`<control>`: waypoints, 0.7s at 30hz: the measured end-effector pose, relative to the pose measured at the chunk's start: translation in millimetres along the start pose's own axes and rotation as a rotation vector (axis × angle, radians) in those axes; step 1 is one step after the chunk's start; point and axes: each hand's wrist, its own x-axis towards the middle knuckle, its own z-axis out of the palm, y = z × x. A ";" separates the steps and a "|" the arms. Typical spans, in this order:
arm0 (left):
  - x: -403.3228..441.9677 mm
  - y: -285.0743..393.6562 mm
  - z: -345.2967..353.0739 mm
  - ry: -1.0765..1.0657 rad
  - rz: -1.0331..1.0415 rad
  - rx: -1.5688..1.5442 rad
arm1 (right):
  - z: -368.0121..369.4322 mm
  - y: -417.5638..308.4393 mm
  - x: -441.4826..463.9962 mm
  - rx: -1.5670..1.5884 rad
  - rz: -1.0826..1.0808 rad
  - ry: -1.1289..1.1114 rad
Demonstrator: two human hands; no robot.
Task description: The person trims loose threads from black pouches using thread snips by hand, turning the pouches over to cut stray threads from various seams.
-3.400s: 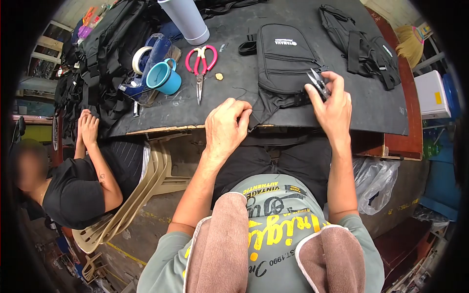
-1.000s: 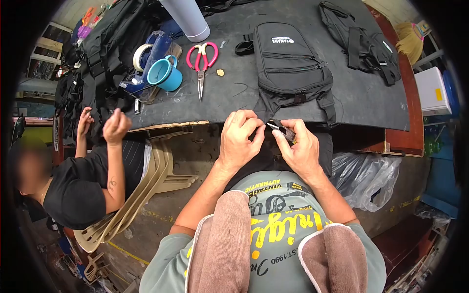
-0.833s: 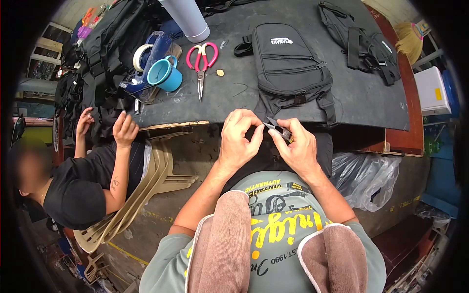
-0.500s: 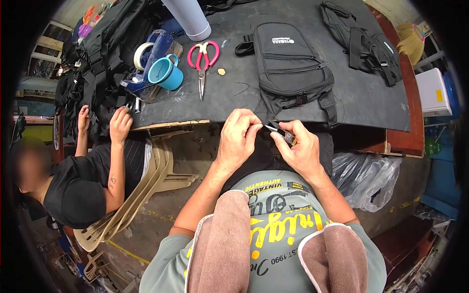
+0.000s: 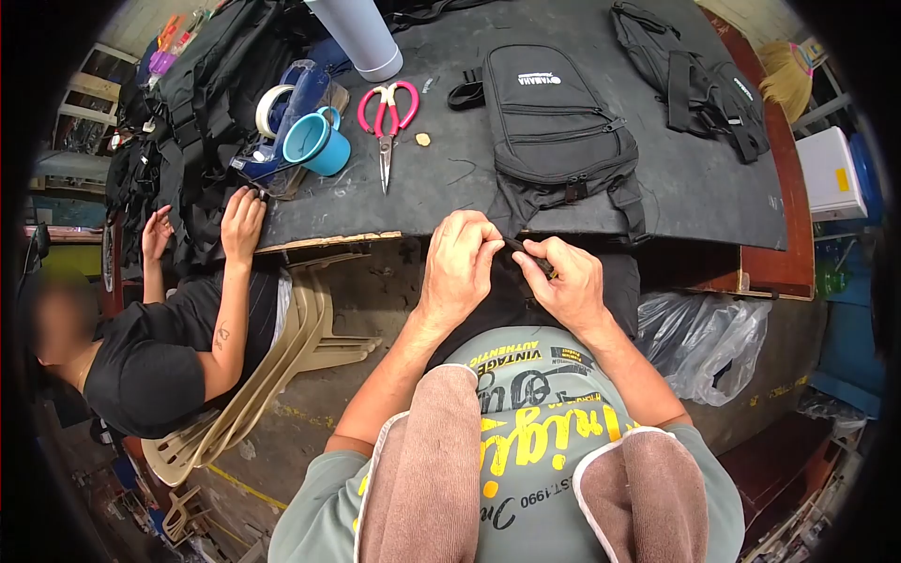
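Observation:
A black Yamaha bag [image 5: 554, 113] lies on the table, its lower straps reaching the front edge by my hands. My left hand [image 5: 458, 267] is closed in a pinch on a thin black strap end [image 5: 512, 241] at that edge. Close beside it on the right, my right hand [image 5: 570, 281] has thumb and forefinger at the same black piece. Small snips [image 5: 552, 273] sit in my right palm, mostly hidden by the fingers.
On the dark table [image 5: 422, 202] are pink-handled scissors [image 5: 384, 136], a blue cup [image 5: 319, 144], a tape dispenser [image 5: 300, 94] and a tumbler [image 5: 361, 38]. Another black bag [image 5: 690, 84] lies right. A co-worker [image 5: 169, 347] sits left by piled black bags [image 5: 188, 122].
My right hand has moved slightly left and turned, closing towards my left hand; the snips' metal tip no longer shows. The co-worker's nearer hand has shifted slightly.

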 end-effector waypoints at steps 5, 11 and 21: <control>-1.6 8.7 -5.7 0.146 -0.090 -0.179 | -4.2 4.2 -2.7 0.000 -0.033 0.014; -35.5 -19.5 -45.9 0.323 -0.336 -0.184 | -78.8 26.2 19.8 -0.073 0.198 0.392; -53.9 -6.8 -31.0 0.053 -0.681 -0.149 | -138.7 109.9 20.4 -0.789 0.331 0.376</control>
